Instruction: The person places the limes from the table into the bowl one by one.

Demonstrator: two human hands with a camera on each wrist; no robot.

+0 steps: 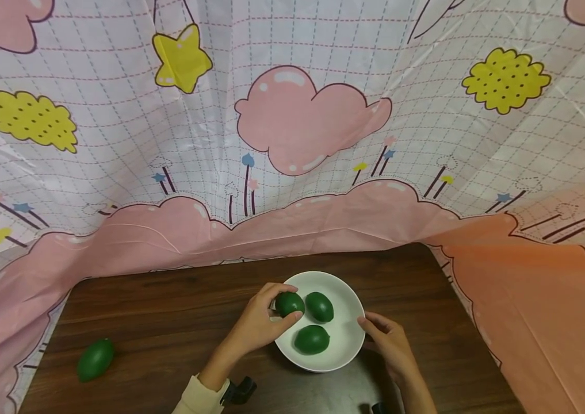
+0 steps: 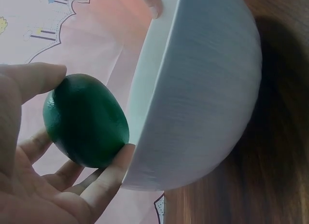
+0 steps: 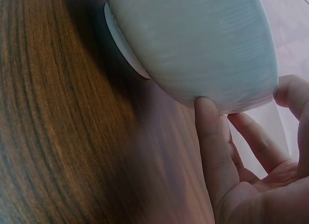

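A white bowl stands on the table with two green limes inside, one lime towards the back and another lime nearer the front. My left hand pinches a third lime between thumb and fingers, over the bowl's left rim; in the left wrist view it is held just outside the rim, with one fingertip right at the edge. On the opposite side my right hand grips the bowl, thumb at the rim and fingers against the outer wall.
Another lime lies alone on the dark wooden table at the left. Behind the table hangs a patterned cloth, and its folds run along both sides too.
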